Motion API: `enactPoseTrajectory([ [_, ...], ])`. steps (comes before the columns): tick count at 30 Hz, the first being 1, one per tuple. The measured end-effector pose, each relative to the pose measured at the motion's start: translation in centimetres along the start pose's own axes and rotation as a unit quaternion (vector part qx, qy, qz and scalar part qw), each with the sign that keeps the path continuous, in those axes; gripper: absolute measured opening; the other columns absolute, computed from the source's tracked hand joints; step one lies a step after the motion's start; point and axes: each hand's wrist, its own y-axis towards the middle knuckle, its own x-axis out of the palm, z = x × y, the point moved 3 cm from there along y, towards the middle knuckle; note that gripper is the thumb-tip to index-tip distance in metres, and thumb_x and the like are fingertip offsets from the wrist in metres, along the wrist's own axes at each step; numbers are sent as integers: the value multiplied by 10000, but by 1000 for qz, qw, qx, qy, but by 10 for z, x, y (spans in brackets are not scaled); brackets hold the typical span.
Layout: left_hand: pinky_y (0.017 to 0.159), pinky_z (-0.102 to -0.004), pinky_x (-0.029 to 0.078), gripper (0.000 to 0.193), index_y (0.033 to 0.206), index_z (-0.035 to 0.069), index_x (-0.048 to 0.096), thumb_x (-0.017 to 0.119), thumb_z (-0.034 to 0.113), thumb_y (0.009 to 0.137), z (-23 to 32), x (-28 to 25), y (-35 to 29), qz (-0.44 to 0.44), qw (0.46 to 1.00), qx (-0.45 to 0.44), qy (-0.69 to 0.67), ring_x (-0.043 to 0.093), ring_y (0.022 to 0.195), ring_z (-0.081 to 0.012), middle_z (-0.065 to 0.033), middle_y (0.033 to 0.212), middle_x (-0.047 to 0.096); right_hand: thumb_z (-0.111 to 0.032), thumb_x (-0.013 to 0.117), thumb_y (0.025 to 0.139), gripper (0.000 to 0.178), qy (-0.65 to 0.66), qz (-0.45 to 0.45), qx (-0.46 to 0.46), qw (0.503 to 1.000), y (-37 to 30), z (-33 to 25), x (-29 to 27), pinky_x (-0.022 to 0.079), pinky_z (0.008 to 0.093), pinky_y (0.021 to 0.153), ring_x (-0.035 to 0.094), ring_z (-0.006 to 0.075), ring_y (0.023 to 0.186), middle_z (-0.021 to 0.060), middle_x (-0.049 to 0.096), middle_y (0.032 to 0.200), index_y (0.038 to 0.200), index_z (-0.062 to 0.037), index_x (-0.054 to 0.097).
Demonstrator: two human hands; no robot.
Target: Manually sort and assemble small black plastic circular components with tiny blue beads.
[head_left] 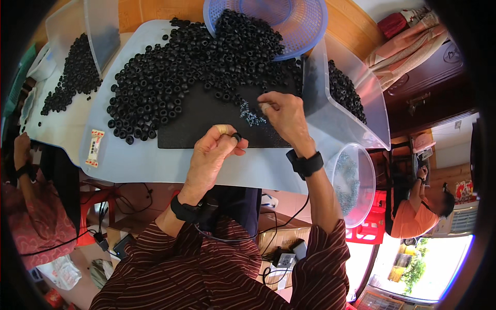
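My left hand (pixel 209 155) is closed in a pinch around a small black ring-shaped part (pixel 236 137), over the front edge of a dark mat (pixel 199 124). Pale tape wraps one of its fingers. My right hand (pixel 287 118) hovers over the mat with thumb and fingertips pressed together; what they hold, if anything, cannot be made out. Just left of its fingertips lies a small scatter of silvery-blue pieces (pixel 252 114), too tiny to name. A large heap of similar black rings (pixel 150 85) spreads behind and left of the mat.
At the back, a blue basket (pixel 302 26) tips toward the heap. A clear bin (pixel 356 121) stands right, above a round tub (pixel 364 181) of silvery-blue bits. A wrapped snack bar (pixel 94 148) lies left. Other people sit at both sides. A cable (pixel 243 239) crosses my lap.
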Motion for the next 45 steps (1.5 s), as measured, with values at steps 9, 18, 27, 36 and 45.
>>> enactPoseTrajectory([
  [9, 784, -296, 525, 166, 1073, -14, 559, 541, 61, 926, 2, -3, -1, 5, 1000, 24, -10, 631, 812, -150, -100, 896, 649, -3, 606, 720, 164, -125, -38, -96, 987, 9, -1, 20, 533, 346, 684, 662, 307, 713, 187, 664, 773, 867, 23, 675],
  [18, 774, -285, 516, 176, 1080, -14, 552, 529, 35, 913, -1, -3, 0, -13, 1000, 15, -17, 628, 793, -144, -103, 899, 658, -1, 639, 769, 185, 114, 15, 71, 991, -18, -10, 10, 518, 262, 657, 655, 133, 717, 81, 689, 815, 950, 5, 676],
  [27, 740, -267, 525, 140, 1042, 6, 542, 534, 13, 903, -4, 14, -6, -7, 995, 55, 77, 626, 808, -115, -75, 893, 641, -17, 602, 851, 145, 220, 1, 148, 964, -62, -13, 18, 490, 220, 621, 613, 59, 702, 27, 674, 772, 967, 9, 684],
  [36, 776, -277, 516, 137, 1033, 8, 539, 533, 56, 905, 7, 2, 2, 45, 992, 71, 97, 615, 775, -115, -88, 920, 650, -9, 607, 772, 215, 36, 21, -15, 999, -49, -23, 27, 519, 308, 618, 630, 191, 614, 134, 668, 762, 970, 14, 687],
  [45, 755, -269, 525, 140, 1029, 4, 531, 521, -1, 890, 6, 9, -1, 5, 988, 87, 131, 649, 877, -141, -37, 816, 581, -48, 634, 805, 155, 89, 148, 144, 974, -43, 21, -3, 499, 301, 623, 626, 179, 633, 108, 684, 800, 935, 0, 702],
])
